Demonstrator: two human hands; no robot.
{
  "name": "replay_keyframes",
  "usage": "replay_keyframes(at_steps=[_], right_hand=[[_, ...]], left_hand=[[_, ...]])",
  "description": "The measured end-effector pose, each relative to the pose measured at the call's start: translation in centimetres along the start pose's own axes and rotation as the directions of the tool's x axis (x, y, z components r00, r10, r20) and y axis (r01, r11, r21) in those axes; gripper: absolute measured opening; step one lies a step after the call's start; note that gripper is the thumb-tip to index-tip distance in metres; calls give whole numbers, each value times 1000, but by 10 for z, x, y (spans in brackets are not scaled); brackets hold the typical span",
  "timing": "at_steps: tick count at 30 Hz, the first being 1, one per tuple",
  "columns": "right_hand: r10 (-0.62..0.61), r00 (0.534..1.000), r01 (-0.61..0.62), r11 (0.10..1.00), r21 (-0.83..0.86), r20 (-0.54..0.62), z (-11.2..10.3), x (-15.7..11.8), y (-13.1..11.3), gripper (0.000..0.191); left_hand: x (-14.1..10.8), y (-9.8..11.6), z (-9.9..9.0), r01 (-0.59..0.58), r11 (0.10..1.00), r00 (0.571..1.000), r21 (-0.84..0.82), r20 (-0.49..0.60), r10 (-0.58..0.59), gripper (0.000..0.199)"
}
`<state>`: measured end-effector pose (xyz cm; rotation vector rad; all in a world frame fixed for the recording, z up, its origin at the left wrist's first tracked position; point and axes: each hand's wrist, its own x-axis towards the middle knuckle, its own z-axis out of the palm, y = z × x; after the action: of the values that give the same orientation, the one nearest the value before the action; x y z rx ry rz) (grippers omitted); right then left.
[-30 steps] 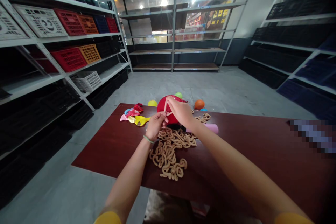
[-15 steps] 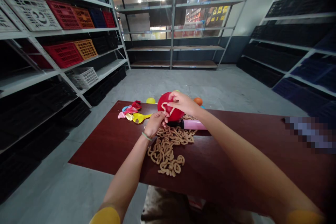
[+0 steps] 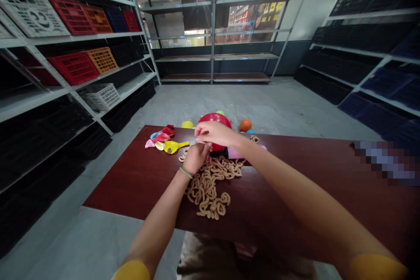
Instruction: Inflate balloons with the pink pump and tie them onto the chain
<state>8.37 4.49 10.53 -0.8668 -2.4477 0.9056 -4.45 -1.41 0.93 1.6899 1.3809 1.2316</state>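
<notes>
My left hand (image 3: 197, 157) is closed in a pinch by the near side of an inflated red balloon (image 3: 215, 118); its fingers seem to grip the balloon's neck, which is mostly hidden. Just above, my right hand (image 3: 213, 133) is closed with its fingertips close to the left ones, in front of the balloon. A thin pale strand shows faintly between the fingertips. Below the hands lies a pile of curled beige strands (image 3: 210, 183). A pink hand pump (image 3: 234, 153) with a black end rests behind my right wrist, partly covered.
Limp balloons (image 3: 160, 138), one of them yellow (image 3: 173, 146), lie at the left of the brown table (image 3: 131, 175). Beyond its far edge show yellow (image 3: 187, 124) and orange (image 3: 245, 125) balloons. Shelves with crates (image 3: 75, 68) line the left. A pixelated patch covers the table's right end.
My right hand has moved left and slightly down, closing in on my left hand. The beige strand, earlier looped openly between both hands, is now mostly hidden. The view has shifted slightly.
</notes>
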Motion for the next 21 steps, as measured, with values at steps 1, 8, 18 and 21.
replay_keyframes(at_steps=[1, 8, 18, 21], right_hand=[[-45, 999, 45, 999, 6, -28, -3, -2, 3, 12], [-307, 951, 256, 818, -515, -16, -21, -20, 22, 26], [-356, 933, 291, 661, -691, 53, -11, -22, 27, 16], [-356, 933, 272, 618, -738, 47, -10, -23, 27, 17]], left_hand=[[1, 0, 0, 12, 999, 1000, -30, 8, -11, 35], [3, 1, 1, 30, 997, 1000, -74, -6, -31, 42], [3, -5, 5, 24, 995, 1000, -101, -10, -25, 47], [3, -5, 4, 6, 993, 998, -117, -64, -13, 47]])
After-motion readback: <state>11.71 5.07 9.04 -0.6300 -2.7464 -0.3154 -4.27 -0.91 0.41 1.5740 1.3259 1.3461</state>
